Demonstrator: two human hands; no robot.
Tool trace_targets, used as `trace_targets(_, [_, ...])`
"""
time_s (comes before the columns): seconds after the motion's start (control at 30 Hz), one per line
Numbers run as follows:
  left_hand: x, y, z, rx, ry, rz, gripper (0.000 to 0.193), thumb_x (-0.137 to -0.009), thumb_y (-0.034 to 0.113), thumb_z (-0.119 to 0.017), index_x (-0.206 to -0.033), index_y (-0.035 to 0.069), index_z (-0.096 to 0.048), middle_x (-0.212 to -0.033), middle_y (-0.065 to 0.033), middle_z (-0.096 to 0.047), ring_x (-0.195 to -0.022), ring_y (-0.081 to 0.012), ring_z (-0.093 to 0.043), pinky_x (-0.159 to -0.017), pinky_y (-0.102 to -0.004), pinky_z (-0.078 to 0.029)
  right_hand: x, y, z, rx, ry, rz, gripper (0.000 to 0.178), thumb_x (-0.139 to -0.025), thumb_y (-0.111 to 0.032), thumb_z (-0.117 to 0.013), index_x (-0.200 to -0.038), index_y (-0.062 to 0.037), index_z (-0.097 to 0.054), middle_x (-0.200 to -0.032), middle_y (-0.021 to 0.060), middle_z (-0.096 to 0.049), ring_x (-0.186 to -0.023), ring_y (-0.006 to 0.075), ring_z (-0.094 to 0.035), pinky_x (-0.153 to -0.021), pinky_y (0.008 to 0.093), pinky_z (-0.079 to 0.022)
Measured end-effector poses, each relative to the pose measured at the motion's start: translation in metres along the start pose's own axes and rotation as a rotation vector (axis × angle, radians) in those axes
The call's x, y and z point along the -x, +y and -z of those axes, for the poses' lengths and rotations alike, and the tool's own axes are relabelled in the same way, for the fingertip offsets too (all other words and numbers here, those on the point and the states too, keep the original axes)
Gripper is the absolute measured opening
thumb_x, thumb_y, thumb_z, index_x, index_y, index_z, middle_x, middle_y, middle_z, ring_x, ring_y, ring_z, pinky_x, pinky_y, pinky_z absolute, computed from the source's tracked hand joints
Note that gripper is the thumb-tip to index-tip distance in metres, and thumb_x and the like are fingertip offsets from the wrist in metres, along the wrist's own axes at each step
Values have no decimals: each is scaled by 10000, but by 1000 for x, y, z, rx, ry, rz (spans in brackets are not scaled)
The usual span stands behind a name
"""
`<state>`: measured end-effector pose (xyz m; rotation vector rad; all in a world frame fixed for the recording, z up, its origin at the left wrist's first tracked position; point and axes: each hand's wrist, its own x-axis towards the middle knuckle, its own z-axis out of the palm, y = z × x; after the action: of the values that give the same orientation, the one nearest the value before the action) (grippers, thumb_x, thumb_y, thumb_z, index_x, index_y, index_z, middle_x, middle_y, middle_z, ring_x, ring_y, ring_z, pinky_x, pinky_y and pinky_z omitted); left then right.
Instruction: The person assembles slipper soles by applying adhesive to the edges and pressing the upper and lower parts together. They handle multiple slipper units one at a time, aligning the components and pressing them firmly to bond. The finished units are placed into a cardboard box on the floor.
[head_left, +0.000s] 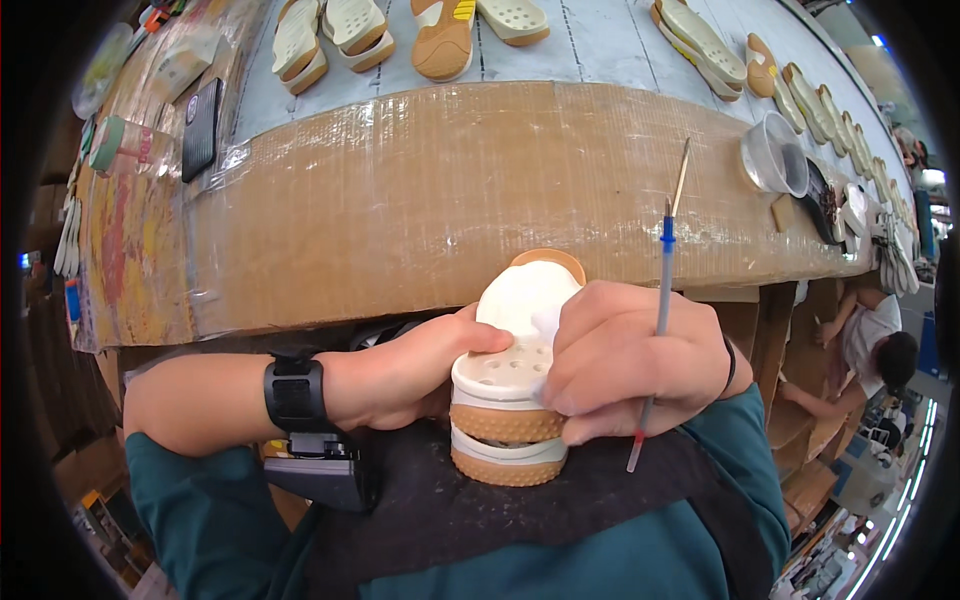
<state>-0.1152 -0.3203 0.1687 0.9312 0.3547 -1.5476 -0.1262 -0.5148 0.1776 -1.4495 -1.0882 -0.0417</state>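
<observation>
one thin tool [664,290] crosses right hand [630,347]; left hand [425,365] holds stacked soles [505,420].

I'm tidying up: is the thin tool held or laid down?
Held: the right hand grips the thin tool, covering part midway.

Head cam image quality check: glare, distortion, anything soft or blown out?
Head view: patchy glare on the plastic-covered cardboard, whose near edge bows with the fisheye; black falloff around the rim; strip lights blown out at lower right. Head view, centre: studded ends of the held soles look sharp, though their pale top shows little detail.
</observation>
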Motion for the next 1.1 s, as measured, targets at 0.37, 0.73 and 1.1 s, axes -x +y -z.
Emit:
trace_targets(0.37, [-6,-4,1,-58,-12,22,486,-887,217,-327,-1349,163,-184,-1311,-69,-361,-1195,-213,-385,-944,-412,-365,-1,-18,5,-171,50,-517,217,-687,13,-611,-894,-18,-556,-806,73,-601,-728,172,-607,-661,254,-489])
trace_targets(0.73, [-3,0,-8,1,46,39,506,-883,196,-346,-1352,143,-165,-1334,-68,-334,-1205,-203,-370,-965,-394,-339,-3,-29,2,278,16,-274,217,-561,68,-685,-741,-15,-598,-702,84,-585,-571,186,-559,-515,254,-431])
trace_targets(1.1, [-8,-8,-4,-17,88,6,527,-878,178,-365,-1347,84,-146,-1335,-87,-318,-1216,-204,-342,-992,-355,-295,-6,-21,0,376,-101,21,152,-630,-13,-619,-770,36,-585,-729,120,-580,-589,225,-547,-499,302,-430])
